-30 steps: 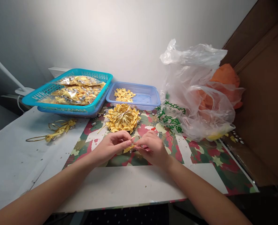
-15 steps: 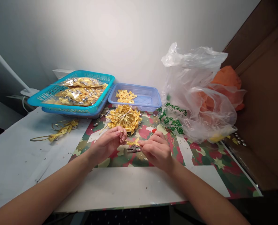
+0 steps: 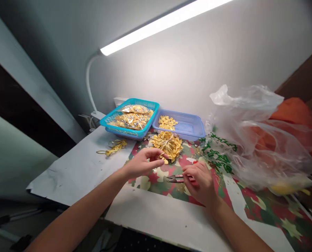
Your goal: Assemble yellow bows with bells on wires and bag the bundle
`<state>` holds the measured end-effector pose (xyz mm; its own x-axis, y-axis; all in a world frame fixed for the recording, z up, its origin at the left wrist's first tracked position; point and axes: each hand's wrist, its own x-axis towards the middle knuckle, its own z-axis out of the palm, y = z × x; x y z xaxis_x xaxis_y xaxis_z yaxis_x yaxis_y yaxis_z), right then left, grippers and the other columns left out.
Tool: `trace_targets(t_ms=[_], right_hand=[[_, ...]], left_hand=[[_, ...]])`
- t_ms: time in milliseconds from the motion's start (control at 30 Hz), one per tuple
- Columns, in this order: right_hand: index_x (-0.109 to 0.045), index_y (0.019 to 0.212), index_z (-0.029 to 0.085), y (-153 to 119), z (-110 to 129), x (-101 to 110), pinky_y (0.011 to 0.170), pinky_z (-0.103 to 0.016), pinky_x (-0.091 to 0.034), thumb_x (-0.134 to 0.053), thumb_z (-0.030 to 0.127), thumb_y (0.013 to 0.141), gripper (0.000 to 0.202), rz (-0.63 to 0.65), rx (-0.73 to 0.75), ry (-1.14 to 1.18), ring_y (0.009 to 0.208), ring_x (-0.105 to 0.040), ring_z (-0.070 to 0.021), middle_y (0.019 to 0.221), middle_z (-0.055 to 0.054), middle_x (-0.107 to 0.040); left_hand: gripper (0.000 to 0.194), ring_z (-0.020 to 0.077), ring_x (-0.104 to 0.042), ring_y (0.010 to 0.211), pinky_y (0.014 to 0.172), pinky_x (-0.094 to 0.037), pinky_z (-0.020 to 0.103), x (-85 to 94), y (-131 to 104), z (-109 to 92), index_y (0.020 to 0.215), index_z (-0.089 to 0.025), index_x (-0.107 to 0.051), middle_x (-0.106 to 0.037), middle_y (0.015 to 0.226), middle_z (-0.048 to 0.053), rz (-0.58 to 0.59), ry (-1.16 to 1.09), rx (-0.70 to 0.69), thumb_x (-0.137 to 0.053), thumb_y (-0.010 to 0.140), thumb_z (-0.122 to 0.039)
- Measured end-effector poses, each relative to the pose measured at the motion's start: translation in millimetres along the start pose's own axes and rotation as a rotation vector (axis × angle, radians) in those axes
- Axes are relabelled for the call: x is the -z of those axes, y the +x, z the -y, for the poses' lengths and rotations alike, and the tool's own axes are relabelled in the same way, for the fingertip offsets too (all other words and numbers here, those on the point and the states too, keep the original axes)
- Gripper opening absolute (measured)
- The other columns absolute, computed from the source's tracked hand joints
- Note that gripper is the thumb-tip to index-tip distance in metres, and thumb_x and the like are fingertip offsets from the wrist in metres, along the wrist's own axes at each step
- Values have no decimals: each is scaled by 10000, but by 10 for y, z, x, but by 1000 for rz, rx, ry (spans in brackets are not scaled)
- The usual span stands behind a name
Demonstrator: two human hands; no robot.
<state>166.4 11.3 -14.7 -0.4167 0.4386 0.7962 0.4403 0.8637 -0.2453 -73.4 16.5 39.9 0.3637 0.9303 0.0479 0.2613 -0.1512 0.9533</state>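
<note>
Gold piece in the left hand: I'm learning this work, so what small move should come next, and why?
Perhaps lay the gold piece on the gold cluster: the left hand holds it close by, while the right hand is apart, at the snips.

I see a turquoise rectangular plastic basket [image 3: 113,117] left of frame centre, a blue rectangular plastic tray [image 3: 186,128] right of it, a round golden cluster [image 3: 169,142] before the tray, a translucent plastic bag [image 3: 252,141] at frame right.
</note>
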Motion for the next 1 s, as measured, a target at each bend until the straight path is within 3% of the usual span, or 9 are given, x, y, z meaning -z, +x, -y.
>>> trace_targets(t_ms=[100,133,267,367,467,567,700,833,1000], right_hand=[[-517,873,218,-4,-28,-5,698,-339,-419,-559,15,804,218,-14,-18,13,698,-595,-171,767,-12,-677],[-523,878,216,-8,-33,-8,708,-342,-425,-558,17,808,214,-16,-23,15,718,-603,-176,776,-16,-676],[-539,887,216,-17,-29,-25,713,-341,-437,-553,38,828,188,-31,-36,18,746,-616,-179,792,-19,-668],[-545,878,220,-2,-4,-33,708,-338,-444,-553,52,836,173,-51,-33,19,732,-618,-174,780,-12,-662],[-555,872,224,19,23,-31,681,-330,-445,-553,63,839,165,-73,-32,4,693,-603,-167,762,-5,-657],[-560,866,226,26,33,-24,667,-324,-450,-550,76,846,152,-90,-37,-17,690,-601,-168,743,-3,-647],[-569,861,227,6,20,-16,676,-329,-463,-544,85,849,145,-112,-63,-42,724,-618,-179,764,-9,-662],[-557,831,224,-15,-1,-15,646,-317,-452,-537,86,849,141,-114,-112,-54,666,-589,-164,751,2,-655],[-551,820,222,-9,-8,-23,642,-310,-449,-525,78,838,148,-122,-124,-59,652,-581,-159,723,10,-639]], left_hand=[[117,117,-455,571,562,-378,243,389,-340,-69,794,-188,-668,-538,612,-30,-74,350,-57,-560,751,-205],[124,114,-447,560,558,-374,241,520,-485,-29,768,-194,-657,-531,603,-35,-162,452,-66,-542,725,-173],[83,118,-435,516,536,-381,242,927,-1044,376,709,-213,-621,-482,546,-49,-586,702,-31,-543,680,-217],[137,126,-422,498,536,-383,256,1096,-1259,699,815,-210,-602,-477,548,-52,-743,739,23,-530,752,-309],[318,159,-485,605,593,-410,279,1216,-1223,857,1017,-191,-591,-584,706,-7,-840,754,58,-573,764,-382],[357,190,-564,759,641,-433,285,1336,-1030,890,1032,-195,-642,-667,963,54,-799,739,70,-606,717,-360],[242,184,-585,668,604,-427,278,1444,-755,923,821,-185,-685,-680,744,33,-737,703,98,-570,746,-384],[331,163,-518,521,531,-389,268,1479,-578,979,926,-168,-674,-550,532,-35,-736,697,115,-580,746,-430],[203,187,-527,574,575,-408,289,1494,-512,963,681,-194,-643,-508,532,-19,-716,750,84,-598,715,-390]])
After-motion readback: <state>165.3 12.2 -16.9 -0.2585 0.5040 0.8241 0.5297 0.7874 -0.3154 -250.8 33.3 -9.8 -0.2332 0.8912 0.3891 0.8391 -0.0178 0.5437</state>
